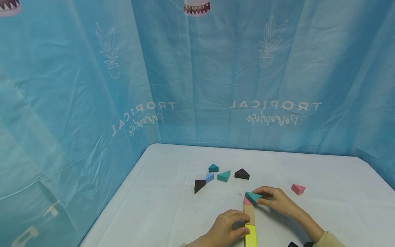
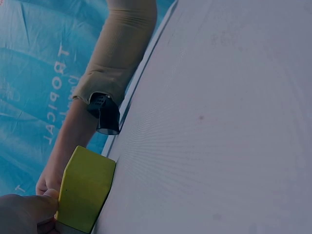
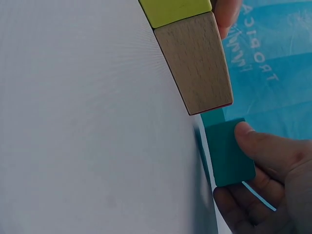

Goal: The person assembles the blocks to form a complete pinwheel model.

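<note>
My right hand (image 1: 277, 201) pinches a teal triangular block (image 1: 253, 197) between thumb and fingers, at the far end of a row of blocks. That row holds a pink block (image 1: 248, 201), a natural wood block (image 1: 249, 214) and a yellow block (image 1: 250, 236). In the right wrist view the teal block (image 3: 226, 151) lies close to the wood block's (image 3: 195, 63) end; whether they touch I cannot tell. My left hand (image 1: 224, 226) rests its fingertips along the row's left edge, on the wood and yellow blocks. The left wrist view shows its thumb beside the yellow block (image 2: 85, 187).
Farther back on the white table (image 1: 154, 192) lie two black triangular blocks (image 1: 242, 174), two teal ones (image 1: 224, 176) and a small blue one (image 1: 210, 177). A red-pink block (image 1: 298, 189) is off to the right. Blue curtains (image 1: 197, 68) hang at the back and left.
</note>
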`<state>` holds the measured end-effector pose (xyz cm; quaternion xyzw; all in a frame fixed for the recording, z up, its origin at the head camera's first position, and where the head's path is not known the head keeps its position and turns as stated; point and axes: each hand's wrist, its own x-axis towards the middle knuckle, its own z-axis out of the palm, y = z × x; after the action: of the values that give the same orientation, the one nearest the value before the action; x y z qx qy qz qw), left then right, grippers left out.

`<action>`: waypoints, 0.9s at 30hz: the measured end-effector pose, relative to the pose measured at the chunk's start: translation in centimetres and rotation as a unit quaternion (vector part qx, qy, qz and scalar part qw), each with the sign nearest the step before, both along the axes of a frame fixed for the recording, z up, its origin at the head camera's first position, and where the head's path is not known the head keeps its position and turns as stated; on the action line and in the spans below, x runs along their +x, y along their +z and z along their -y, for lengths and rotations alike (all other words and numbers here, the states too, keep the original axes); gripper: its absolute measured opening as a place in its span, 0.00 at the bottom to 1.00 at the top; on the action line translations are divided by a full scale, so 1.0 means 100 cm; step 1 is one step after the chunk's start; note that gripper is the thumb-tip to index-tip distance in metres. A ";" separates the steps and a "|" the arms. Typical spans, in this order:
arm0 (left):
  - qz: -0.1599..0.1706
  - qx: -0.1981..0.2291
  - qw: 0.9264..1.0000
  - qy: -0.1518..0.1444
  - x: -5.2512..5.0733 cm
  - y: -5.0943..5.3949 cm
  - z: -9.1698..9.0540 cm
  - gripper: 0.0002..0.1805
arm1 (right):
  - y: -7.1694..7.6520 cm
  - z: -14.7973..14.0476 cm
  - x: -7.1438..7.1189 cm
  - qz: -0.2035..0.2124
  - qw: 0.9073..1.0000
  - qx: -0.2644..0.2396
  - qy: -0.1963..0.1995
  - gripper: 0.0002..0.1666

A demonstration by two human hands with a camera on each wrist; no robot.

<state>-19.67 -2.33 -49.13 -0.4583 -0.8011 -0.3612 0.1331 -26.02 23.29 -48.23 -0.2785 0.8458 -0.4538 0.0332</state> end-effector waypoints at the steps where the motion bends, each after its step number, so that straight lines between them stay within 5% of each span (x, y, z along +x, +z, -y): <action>1: 0.003 0.000 1.000 0.000 0.000 0.000 0.000 0.14 | 0.000 0.000 0.000 -0.001 1.000 -0.002 0.003 0.16; 11: 0.012 -0.007 1.000 0.000 0.001 0.003 0.001 0.14 | -0.003 0.003 0.000 -0.013 0.999 -0.014 0.046 0.15; 27: 0.009 -0.005 1.000 0.001 0.001 0.002 0.000 0.14 | -0.002 0.001 0.002 -0.020 0.998 -0.016 0.059 0.16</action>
<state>-19.58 -2.37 -48.94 -0.4546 -0.8046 -0.3613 0.1245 -25.87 23.16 -48.41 -0.3371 0.8212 -0.4588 0.0386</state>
